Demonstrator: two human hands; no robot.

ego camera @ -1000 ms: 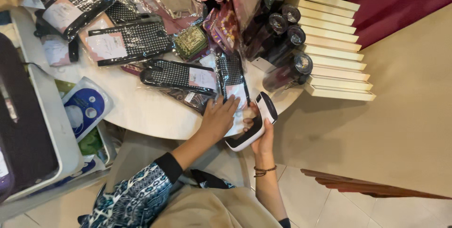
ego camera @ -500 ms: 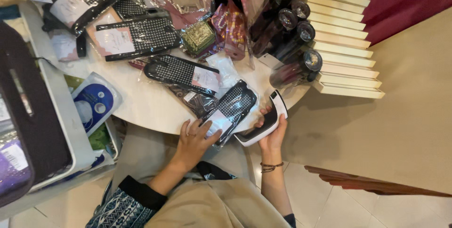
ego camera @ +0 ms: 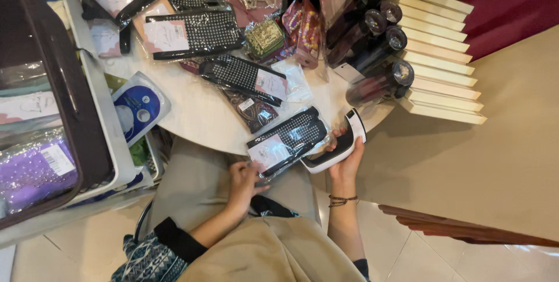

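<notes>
Head view, looking down over the near rim of the round white table (ego camera: 192,113).

My left hand (ego camera: 244,180) is closed in a pinch on the lower corner of a clear-wrapped packet (ego camera: 288,141), which holds a black studded piece and a pale card. The packet hangs off the table's edge at 6 o'clock, tilted, with its far end touching the device.

My right hand (ego camera: 346,162) is curled around a white and black handheld device (ego camera: 338,145), at 3 o'clock from the packet. Its fingers are wrapped under the body.

The step in hand, as I judge it, is bringing packet and device together, card side up. A next move would call for holding the packet flat and steady, since the wrapping looks slippery.

Similar packets (ego camera: 241,75) lie at 12 o'clock, dark tubes (ego camera: 372,49) at 1 o'clock, and an open case (ego camera: 35,119) at 9 o'clock.
</notes>
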